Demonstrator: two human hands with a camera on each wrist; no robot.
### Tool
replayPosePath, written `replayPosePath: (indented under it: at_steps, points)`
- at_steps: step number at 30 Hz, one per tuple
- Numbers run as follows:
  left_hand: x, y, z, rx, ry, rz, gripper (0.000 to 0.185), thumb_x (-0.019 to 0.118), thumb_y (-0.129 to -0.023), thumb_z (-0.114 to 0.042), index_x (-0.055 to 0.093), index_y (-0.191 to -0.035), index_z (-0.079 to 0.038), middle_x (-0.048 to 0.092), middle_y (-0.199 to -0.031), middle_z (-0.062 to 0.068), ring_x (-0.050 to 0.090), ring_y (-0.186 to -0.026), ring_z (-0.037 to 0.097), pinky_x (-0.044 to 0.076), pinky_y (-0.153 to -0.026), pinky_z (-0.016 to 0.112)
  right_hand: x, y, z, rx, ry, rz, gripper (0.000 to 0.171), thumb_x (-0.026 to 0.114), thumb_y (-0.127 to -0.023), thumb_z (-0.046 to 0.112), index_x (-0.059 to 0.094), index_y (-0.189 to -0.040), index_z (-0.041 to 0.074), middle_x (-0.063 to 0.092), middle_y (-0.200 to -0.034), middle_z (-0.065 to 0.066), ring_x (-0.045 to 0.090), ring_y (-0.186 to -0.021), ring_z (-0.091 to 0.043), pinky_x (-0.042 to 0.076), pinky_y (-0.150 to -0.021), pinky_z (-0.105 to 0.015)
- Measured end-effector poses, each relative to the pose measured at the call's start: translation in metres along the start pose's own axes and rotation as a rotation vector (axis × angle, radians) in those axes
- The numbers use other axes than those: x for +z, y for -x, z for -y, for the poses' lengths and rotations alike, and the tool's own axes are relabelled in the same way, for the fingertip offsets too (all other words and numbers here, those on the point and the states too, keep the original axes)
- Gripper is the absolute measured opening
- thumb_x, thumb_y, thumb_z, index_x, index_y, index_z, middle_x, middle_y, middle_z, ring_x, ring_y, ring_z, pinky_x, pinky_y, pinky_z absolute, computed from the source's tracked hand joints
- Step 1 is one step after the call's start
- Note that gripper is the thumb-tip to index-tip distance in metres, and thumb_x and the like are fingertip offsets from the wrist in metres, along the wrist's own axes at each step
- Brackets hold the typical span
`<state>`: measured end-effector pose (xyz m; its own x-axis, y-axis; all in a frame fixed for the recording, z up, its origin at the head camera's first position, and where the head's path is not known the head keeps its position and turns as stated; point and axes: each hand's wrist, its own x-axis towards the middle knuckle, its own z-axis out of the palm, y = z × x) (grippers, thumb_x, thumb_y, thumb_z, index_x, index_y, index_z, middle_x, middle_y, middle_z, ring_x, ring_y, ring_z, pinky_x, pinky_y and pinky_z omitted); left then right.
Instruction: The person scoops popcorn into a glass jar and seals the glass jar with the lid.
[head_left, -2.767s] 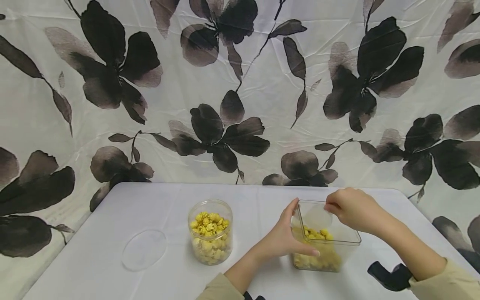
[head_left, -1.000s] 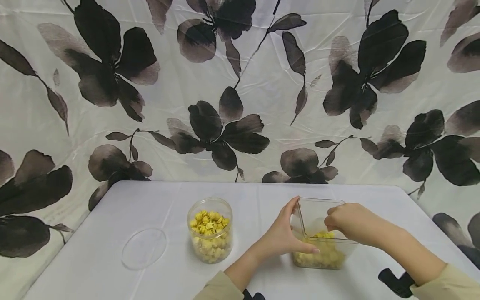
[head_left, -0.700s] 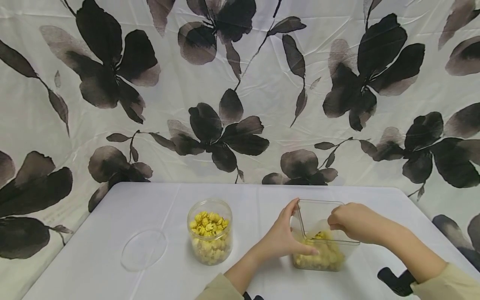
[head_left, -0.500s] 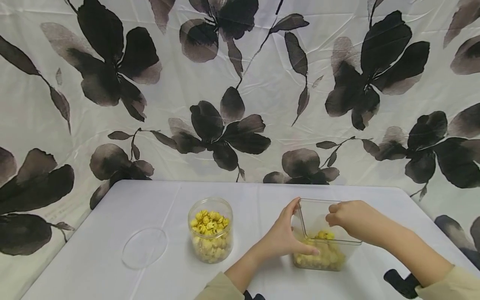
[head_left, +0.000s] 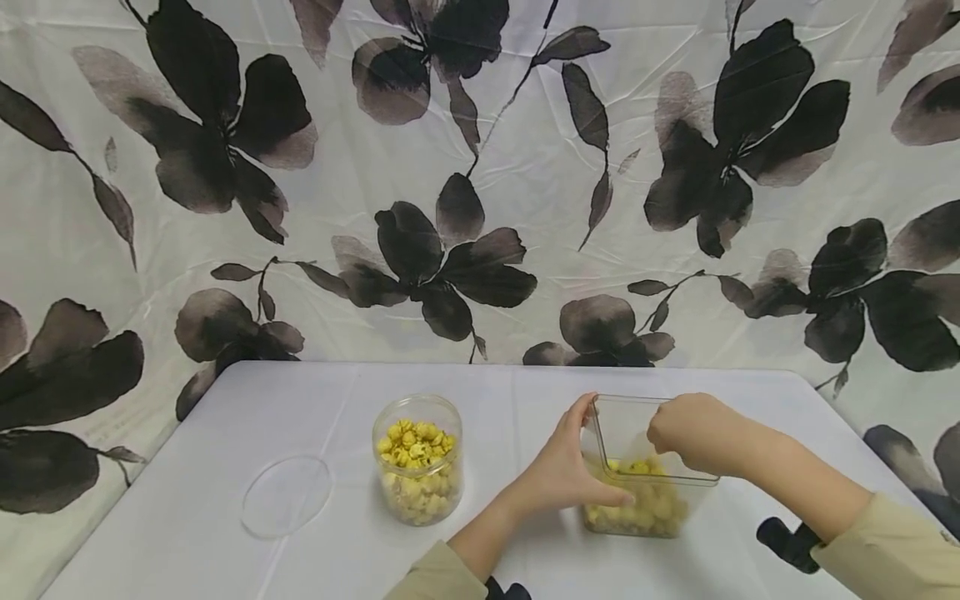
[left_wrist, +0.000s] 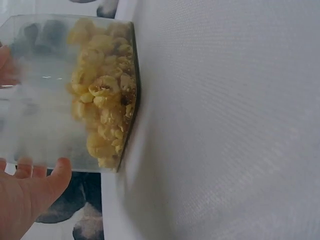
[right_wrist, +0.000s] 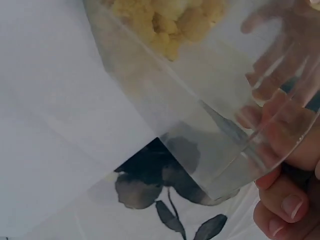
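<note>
Hanging behind everything, a white backdrop cloth [head_left: 525,167] printed with large dark flowers fills the upper part of the head view. Below it stands the desk [head_left: 225,517], covered in plain white. On its right half sits a clear square container [head_left: 675,479], upright, its lower part filled with yellow puffed snack pieces [head_left: 637,512]. To the left of it, well apart, stands a clear round jar [head_left: 417,458], open at the top and heaped with the same yellow pieces. Farther left, a flat clear round lid [head_left: 287,496] lies on the desk by itself.

The left hand [head_left: 566,475] presses against the container's left wall, thumb up at the rim and fingers laid straight along the near side, so this grip is flat and spread rather than curled. The right hand [head_left: 693,432] reaches over the container's far right rim with its fingers curled down inside. The right wrist view shows fingertips [right_wrist: 272,112] through the clear wall, but whether that grip has hold of any pieces cannot be told. Both arms wear pale beige sleeves [head_left: 892,550].
</note>
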<state>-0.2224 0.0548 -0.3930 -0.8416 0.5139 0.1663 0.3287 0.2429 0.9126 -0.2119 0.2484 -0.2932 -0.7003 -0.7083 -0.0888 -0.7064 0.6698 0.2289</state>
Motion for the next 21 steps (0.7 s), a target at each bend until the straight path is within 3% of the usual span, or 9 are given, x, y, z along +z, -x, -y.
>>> replayPosePath:
  at_steps: [4,7,12,16,21]
  points:
    - [0.002,0.000,-0.002,0.003,0.018,-0.004,0.118,0.089,-0.058,-0.027,0.013,-0.148,-0.024,0.032,-0.138,-0.001,0.033,-0.126,0.015,0.034,-0.101,0.036,-0.001,0.004,-0.010,0.048,-0.257,-0.023,0.044,0.065,-0.079,-0.005,0.038,-0.052,0.018,0.025,-0.054,0.014,0.022,-0.051,-0.004,0.025,-0.047,-0.020]
    - [0.002,0.001,-0.003,-0.011,0.021,-0.007,0.117,0.088,-0.059,-0.026,0.013,-0.148,-0.024,0.033,-0.137,-0.001,0.034,-0.125,0.018,0.035,-0.100,0.037,0.000,0.007,-0.014,0.046,-0.398,-0.049,0.048,0.057,-0.079,-0.011,0.028,-0.053,0.018,0.015,-0.058,0.012,0.014,-0.053,-0.004,0.016,-0.050,-0.021]
    - [-0.002,0.001,-0.002,-0.029,0.008,-0.001,0.117,0.088,-0.059,-0.026,0.011,-0.148,-0.025,0.031,-0.138,0.000,0.033,-0.127,0.017,0.034,-0.100,0.038,0.001,0.003,-0.010,0.063,-0.619,-0.032,0.040,0.051,-0.080,-0.011,0.038,-0.053,0.015,0.023,-0.054,0.014,0.020,-0.050,-0.001,0.023,-0.049,-0.021]
    - [-0.001,0.001,-0.001,-0.023,0.002,0.008,0.116,0.088,-0.060,-0.027,0.012,-0.148,-0.026,0.031,-0.138,-0.002,0.032,-0.126,0.014,0.034,-0.100,0.038,0.001,-0.001,-0.002,0.188,-0.806,0.021,0.032,0.052,-0.087,-0.004,0.057,-0.058,0.009,0.032,-0.048,0.011,0.029,-0.044,-0.004,0.034,-0.050,-0.024]
    - [-0.002,0.001,-0.003,-0.018,-0.008,0.016,0.115,0.087,-0.061,-0.028,0.011,-0.148,-0.026,0.031,-0.139,-0.003,0.032,-0.126,0.013,0.034,-0.100,0.039,-0.002,-0.004,0.005,0.338,-0.970,0.061,0.027,0.051,-0.092,0.003,0.064,-0.067,0.003,0.037,-0.046,0.005,0.028,-0.040,-0.008,0.029,-0.043,-0.022]
